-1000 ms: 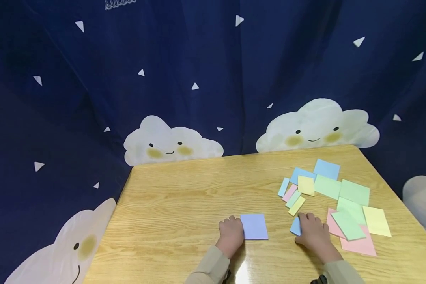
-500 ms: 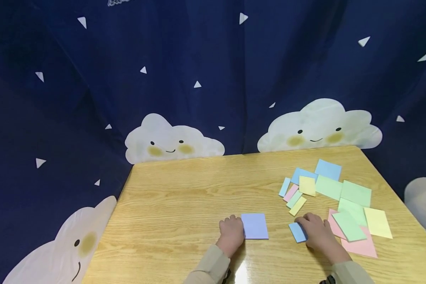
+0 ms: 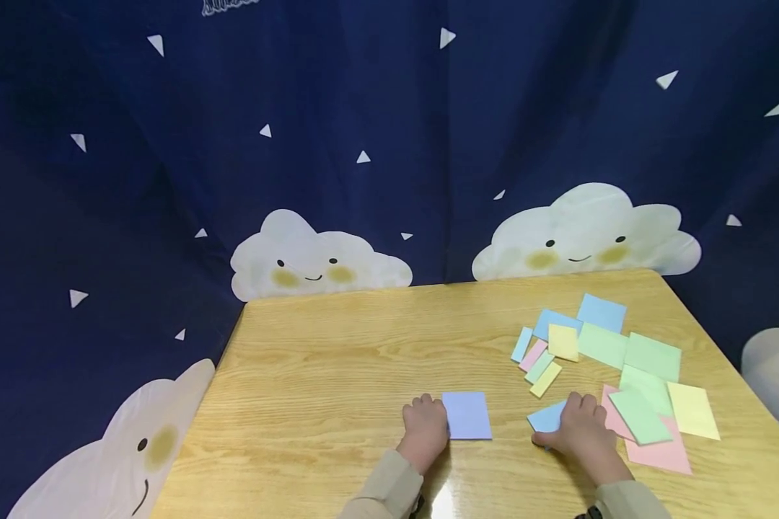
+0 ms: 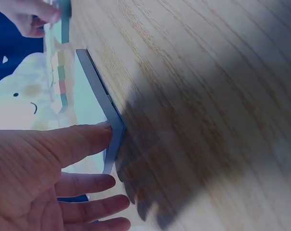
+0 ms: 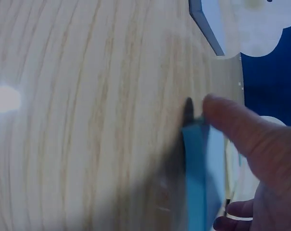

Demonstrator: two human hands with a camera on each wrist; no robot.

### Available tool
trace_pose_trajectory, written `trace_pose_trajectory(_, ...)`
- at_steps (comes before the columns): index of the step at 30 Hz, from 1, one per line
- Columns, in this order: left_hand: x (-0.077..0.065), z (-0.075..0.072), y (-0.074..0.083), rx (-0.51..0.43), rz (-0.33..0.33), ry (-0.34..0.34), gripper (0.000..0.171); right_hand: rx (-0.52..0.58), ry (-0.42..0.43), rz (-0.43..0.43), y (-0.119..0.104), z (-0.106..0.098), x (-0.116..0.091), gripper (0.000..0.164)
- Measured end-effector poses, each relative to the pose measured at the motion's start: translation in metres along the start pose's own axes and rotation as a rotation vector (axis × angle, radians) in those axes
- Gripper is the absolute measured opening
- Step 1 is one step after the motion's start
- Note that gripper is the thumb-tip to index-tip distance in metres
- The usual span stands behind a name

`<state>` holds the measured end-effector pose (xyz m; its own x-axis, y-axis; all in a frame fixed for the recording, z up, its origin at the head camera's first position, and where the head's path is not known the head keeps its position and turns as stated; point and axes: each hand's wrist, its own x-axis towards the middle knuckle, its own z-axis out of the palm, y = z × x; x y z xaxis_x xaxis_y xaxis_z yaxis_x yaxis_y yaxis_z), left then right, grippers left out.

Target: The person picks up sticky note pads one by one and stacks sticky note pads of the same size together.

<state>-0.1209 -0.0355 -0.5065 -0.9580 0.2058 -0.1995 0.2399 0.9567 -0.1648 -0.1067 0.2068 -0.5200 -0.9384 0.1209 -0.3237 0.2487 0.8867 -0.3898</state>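
Note:
In the head view a purple sticky note pad (image 3: 467, 416) lies flat on the table, and my left hand (image 3: 424, 425) is right at its left edge. The left wrist view has the thumb touching this pad (image 4: 86, 98) by a corner, while the other fingers extend loosely beside it. My right hand (image 3: 581, 434) pinches a smaller blue sticky note pad (image 3: 547, 417), thumb at the front and fingers at the back. Up close in the right wrist view, the blue pad (image 5: 195, 168) is turned toward the camera along one thick side; its far end is hidden by the hand.
Narrow light blue (image 3: 521, 344), pink (image 3: 533, 355), green (image 3: 539, 367) and yellow (image 3: 546, 380) note strips lie beyond the right hand. Right of it are overlapping green (image 3: 640, 417), pink (image 3: 661, 450) and yellow (image 3: 693, 409) pads. A dark blue cloud curtain (image 3: 389, 180) hangs behind the table.
My right hand has shifted its hold on the blue pad, which has turned; the thumb now shows at its front edge. The left hand and the purple pad stay in place.

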Motion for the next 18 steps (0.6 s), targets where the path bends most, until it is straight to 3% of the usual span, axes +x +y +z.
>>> trace_pose_trajectory(4, -0.001, 0.001, -0.001, 0.005, 0.001, -0.002, 0.027, -0.038, -0.037, -0.016, -0.004, 0.004, 0.004, 0.101)
trace_pose_trajectory(8, -0.002, -0.001, 0.000, 0.011, -0.010, 0.000, 0.028, -0.072, -0.009, -0.117, -0.005, 0.005, 0.010, 0.087)
trace_pose_trajectory(15, -0.003, -0.002, 0.000, 0.017, -0.014, 0.009, 0.030, -0.174, 0.011, -0.381, -0.008, 0.004, 0.016, 0.089)
trace_pose_trajectory(18, -0.003, -0.001, 0.000, 0.010, -0.019, 0.007, 0.029, -0.206, -0.012, -0.426, -0.010, 0.001, 0.014, 0.093)
